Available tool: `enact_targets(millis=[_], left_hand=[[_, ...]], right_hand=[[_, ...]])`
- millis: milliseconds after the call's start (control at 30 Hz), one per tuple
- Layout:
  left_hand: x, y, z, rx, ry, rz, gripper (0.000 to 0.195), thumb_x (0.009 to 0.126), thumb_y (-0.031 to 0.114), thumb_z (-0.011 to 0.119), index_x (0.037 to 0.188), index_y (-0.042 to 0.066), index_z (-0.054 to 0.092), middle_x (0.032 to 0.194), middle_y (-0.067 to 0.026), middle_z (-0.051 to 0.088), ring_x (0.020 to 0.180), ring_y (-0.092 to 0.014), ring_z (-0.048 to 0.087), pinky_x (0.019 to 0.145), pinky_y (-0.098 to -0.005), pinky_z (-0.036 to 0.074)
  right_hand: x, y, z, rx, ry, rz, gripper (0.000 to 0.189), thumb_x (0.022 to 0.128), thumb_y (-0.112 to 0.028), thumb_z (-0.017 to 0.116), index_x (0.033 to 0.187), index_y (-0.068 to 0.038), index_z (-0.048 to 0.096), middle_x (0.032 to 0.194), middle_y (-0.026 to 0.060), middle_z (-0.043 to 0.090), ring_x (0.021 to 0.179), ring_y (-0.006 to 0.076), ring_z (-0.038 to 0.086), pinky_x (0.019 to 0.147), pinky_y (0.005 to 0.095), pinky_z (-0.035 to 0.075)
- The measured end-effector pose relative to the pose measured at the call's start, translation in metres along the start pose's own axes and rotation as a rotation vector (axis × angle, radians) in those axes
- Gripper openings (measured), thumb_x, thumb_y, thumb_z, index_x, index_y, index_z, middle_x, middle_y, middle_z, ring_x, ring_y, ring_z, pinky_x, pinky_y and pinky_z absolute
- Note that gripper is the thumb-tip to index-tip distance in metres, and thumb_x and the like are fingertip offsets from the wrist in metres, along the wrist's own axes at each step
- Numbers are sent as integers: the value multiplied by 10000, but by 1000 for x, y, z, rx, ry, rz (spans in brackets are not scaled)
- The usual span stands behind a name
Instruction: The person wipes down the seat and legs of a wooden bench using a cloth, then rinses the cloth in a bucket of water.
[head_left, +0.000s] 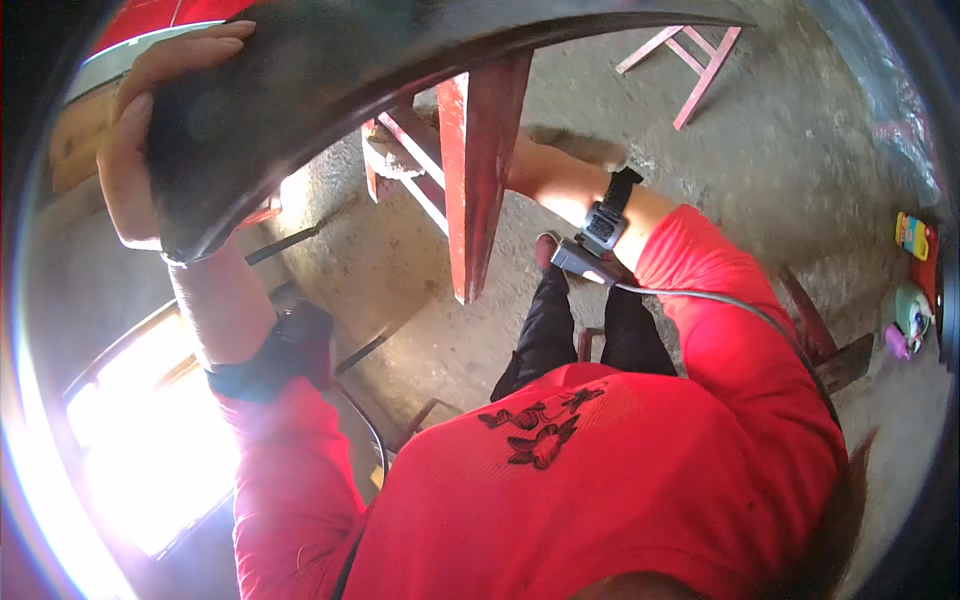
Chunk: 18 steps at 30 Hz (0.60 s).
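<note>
My left hand (127, 169) grips the left end of a large, dark, smooth panel (300, 97), its fingers curled over the edge. The panel spans the top of the view, its near edge bowed by the lens. Under it stands a red-painted wooden leg (472, 187) with slanting braces. My right forearm (555, 180) reaches behind this leg and beneath the panel. The fingers of my right hand are hidden there, so its hold cannot be seen. A black strap with a small device (600, 225) sits on the right forearm, and a cable runs from it.
A pinkish-red trestle (705, 71) stands on the concrete floor (750, 195) at the upper right. Clear plastic sheeting (892, 105) hangs or lies at the far right, above a yellow packet (911, 236). Dark bars (285, 244) and a brightly lit surface (142, 435) are at the left.
</note>
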<state>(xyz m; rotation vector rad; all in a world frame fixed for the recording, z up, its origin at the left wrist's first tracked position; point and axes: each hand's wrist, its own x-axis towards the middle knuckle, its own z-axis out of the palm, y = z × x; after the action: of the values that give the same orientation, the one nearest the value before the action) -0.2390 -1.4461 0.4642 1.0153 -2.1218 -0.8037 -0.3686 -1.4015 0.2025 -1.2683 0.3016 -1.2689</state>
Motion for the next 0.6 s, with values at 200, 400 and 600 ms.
enact_targets(millis=[200,400,600], left_hand=[[-8,-5,-10,84,-44,-25,511,827,284,265,1017,-134,489,1062,-311,499,1042,-367,489,942,-418,368],[-21,-4,-9,-147,4,-103,543,819,325,284,1016,-132,500,1045,-297,514,1025,-357,499,938,-416,373],[-32,-5,-30,330,-103,50,453,776,276,337,882,-106,558,957,-245,563,964,-307,536,879,-371,386]], right_hand=[[-23,41,-27,-706,1,558,256,767,-115,562,1020,-122,599,825,162,609,710,257,610,615,363,490],[-30,8,-6,-96,-178,132,285,820,-70,528,1103,-73,561,1092,122,590,1033,226,537,881,347,412],[-27,23,-6,-64,-521,275,306,825,-86,497,1127,-57,538,1067,143,597,999,232,552,854,347,418]])
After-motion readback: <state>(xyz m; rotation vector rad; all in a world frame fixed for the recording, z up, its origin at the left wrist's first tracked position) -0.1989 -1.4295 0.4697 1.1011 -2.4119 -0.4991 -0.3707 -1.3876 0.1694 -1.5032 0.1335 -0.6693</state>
